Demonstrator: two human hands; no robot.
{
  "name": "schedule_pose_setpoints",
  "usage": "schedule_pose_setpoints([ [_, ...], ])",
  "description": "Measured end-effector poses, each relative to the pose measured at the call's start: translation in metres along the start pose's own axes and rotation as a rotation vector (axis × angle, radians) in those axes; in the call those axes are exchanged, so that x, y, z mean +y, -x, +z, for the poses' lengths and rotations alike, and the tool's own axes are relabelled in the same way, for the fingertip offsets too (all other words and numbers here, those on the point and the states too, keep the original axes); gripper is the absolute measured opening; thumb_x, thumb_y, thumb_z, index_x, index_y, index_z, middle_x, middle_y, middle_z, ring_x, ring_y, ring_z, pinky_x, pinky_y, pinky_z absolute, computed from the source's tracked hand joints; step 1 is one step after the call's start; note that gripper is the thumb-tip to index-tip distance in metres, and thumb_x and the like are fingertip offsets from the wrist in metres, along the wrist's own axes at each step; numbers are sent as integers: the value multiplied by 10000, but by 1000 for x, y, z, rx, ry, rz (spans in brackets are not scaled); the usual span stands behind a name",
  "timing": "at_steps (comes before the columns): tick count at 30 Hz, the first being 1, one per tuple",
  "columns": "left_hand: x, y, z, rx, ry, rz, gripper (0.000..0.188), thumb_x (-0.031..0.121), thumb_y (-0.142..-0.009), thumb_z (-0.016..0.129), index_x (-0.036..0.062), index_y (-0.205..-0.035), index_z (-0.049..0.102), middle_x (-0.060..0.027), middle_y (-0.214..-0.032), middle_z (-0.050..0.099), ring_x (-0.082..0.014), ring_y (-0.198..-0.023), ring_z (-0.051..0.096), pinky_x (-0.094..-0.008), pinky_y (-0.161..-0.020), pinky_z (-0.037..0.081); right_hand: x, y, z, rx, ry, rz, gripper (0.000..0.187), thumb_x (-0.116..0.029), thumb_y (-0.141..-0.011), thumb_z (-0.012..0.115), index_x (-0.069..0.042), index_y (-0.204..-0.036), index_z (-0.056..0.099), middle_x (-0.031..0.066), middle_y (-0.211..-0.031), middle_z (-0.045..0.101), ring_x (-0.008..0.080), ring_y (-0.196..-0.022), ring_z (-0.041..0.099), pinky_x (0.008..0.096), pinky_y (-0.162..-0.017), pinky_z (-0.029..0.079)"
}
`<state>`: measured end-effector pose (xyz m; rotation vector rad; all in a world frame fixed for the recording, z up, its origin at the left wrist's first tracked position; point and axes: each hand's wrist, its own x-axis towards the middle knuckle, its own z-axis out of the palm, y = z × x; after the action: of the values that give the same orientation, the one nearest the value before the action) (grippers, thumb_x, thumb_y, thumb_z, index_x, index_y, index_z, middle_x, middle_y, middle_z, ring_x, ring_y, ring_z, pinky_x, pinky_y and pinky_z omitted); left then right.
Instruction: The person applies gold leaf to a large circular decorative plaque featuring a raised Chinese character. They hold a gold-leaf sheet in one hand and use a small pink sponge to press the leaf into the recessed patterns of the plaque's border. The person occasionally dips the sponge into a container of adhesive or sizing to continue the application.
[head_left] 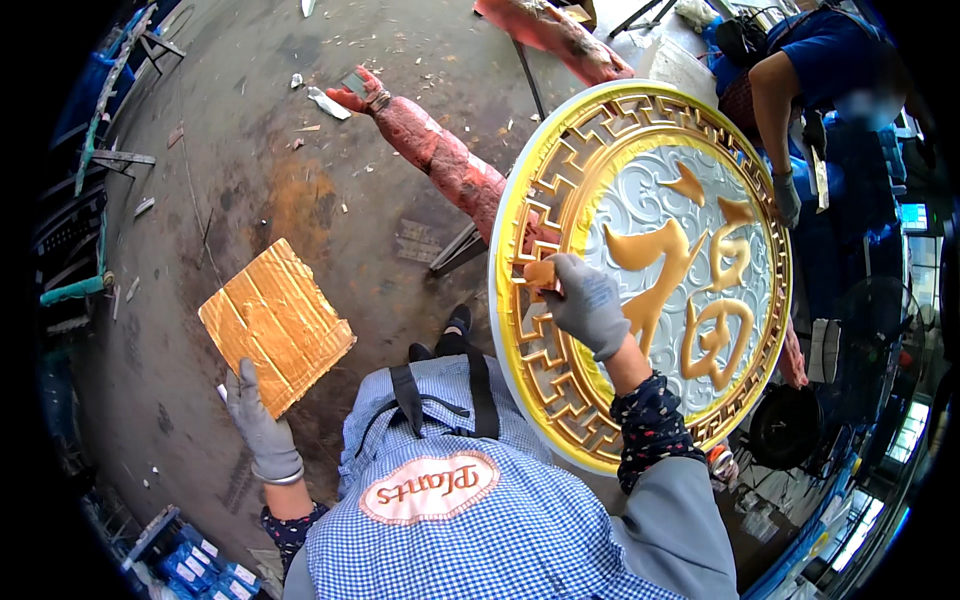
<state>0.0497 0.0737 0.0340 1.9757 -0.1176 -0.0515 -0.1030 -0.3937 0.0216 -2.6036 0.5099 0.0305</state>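
Observation:
My left hand (262, 425), in a grey glove, grips the lower edge of a piece of corrugated cardboard (277, 325) smeared with gold paint. In my gloved right hand (588, 305) is a small gold-stained pad (540, 273), pinched against the left border of a large round plaque (640, 180). Raised gold characters stand out on the plaque's pale grey, scroll-carved middle. A gold key-pattern border with a yellow edge runs around it. Whether the pad is sponge or something else, I cannot tell.
Red wrapped beams (440, 155) extend near and behind the plaque, with a metal stand leg (458, 248) below. A co-worker in a blue top (830, 60) bends at the far right, a gloved hand (787, 200) by the plaque's edge. Scraps litter the concrete floor (250, 130).

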Motion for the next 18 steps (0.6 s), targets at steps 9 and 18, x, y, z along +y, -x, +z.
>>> schedule_pose_setpoints([
  [9,36,-20,27,46,428,-271,558,376,-1074,660,-28,-1447,565,-92,-1302,672,-170,-1139,669,-335,-960,565,0,2,-34,253,-311,173,284,-116,-849,806,-92,-1115,708,161,-973,748,385,-880,736,439,-762,578],
  [18,54,-82,52,-85,385,-236,498,366,-1090,637,-27,-1394,600,-98,-1276,681,-176,-1102,690,-328,-922,588,-17,-18,14,240,-74,117,319,-130,-835,767,-99,-1127,643,160,-1011,711,405,-880,719,494,-749,576],
])
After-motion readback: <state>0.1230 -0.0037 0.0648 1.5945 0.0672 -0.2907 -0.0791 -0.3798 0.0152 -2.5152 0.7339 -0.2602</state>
